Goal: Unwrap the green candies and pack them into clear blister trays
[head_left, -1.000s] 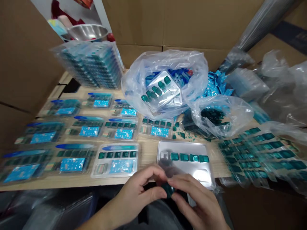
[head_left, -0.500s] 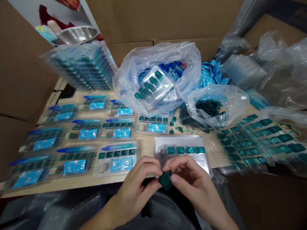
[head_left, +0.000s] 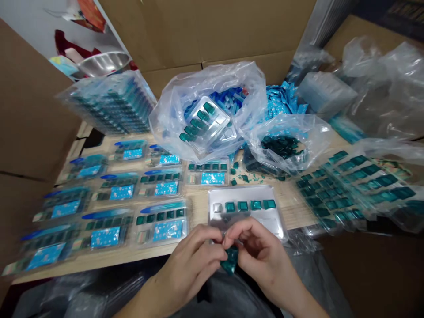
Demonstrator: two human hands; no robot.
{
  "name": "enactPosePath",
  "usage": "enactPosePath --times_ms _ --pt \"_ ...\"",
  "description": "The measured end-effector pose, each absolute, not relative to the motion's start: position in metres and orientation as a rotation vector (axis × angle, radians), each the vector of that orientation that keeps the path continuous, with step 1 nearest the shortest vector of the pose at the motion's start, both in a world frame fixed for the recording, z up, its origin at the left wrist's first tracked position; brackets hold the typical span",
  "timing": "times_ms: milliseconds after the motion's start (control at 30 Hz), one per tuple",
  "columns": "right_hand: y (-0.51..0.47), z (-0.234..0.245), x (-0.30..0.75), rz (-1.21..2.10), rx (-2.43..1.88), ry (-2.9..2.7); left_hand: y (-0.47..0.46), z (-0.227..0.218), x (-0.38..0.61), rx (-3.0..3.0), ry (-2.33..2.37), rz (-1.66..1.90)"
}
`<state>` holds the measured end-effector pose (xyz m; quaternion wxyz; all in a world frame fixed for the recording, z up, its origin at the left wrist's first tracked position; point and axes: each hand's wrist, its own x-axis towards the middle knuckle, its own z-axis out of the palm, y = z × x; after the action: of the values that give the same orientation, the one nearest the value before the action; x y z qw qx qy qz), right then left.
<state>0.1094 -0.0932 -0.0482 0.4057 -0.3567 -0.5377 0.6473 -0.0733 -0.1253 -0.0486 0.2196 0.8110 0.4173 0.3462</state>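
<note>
Both my hands meet at the near edge of the wooden table [head_left: 198, 207]. My left hand [head_left: 192, 265] and my right hand [head_left: 256, 251] are closed together on a small teal square packet [head_left: 230, 259], pinched between thumbs and fingertips. Just beyond them lies a clear plastic tray [head_left: 265, 221] with a row of several teal squares [head_left: 248, 205] in its slots and one slot at the left showing no teal.
Filled, sealed trays [head_left: 160, 223] lie in rows across the left of the table, with a bagged stack [head_left: 109, 104] behind. Plastic bags hold trays and blue pieces [head_left: 205, 115] and loose teal squares [head_left: 281, 148]. More teal strips in plastic [head_left: 357, 185] lie at right. Cardboard walls surround.
The view has tilted slightly. My hands have kept the teal packet between them, turning it and lowering it a little below the tray's near edge.
</note>
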Motion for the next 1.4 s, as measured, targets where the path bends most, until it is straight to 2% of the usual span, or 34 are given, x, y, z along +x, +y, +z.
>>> enactPosePath --times_ms 233,467,667,767,933,1000,1067,1267,1400 --pt "-0.096 -0.051 0.112 1.698 -0.876 -1.380 -0.128 -0.050 -0.077 2.136 1.183 0.933" --pt "-0.100 -0.059 0.110 1.078 -1.004 -1.598 -0.125 -0.052 -0.064 2.166 1.277 1.063" --pt "-0.107 -0.062 0.107 0.845 -0.911 -1.764 -0.127 -0.054 -0.058 2.326 1.477 1.081" --pt "-0.108 -0.062 0.105 0.915 -0.878 -1.783 -0.129 -0.058 -0.060 2.255 1.500 1.103" --pt "-0.103 -0.058 0.106 1.417 -0.967 -1.476 -0.128 -0.055 -0.064 2.156 1.403 1.235" --pt "-0.099 -0.056 0.107 1.497 -0.989 -1.455 -0.128 -0.055 -0.065 2.194 1.380 1.284" --pt "-0.092 -0.055 0.107 1.386 -0.993 -1.534 -0.128 -0.057 -0.068 2.186 1.376 1.298" --pt "-0.048 -0.053 0.104 0.580 -0.838 -2.224 -0.128 -0.068 -0.090 1.975 1.610 1.314" --pt "-0.029 -0.049 0.094 0.390 -0.726 -2.585 -0.126 -0.061 -0.099 2.017 1.515 1.199"
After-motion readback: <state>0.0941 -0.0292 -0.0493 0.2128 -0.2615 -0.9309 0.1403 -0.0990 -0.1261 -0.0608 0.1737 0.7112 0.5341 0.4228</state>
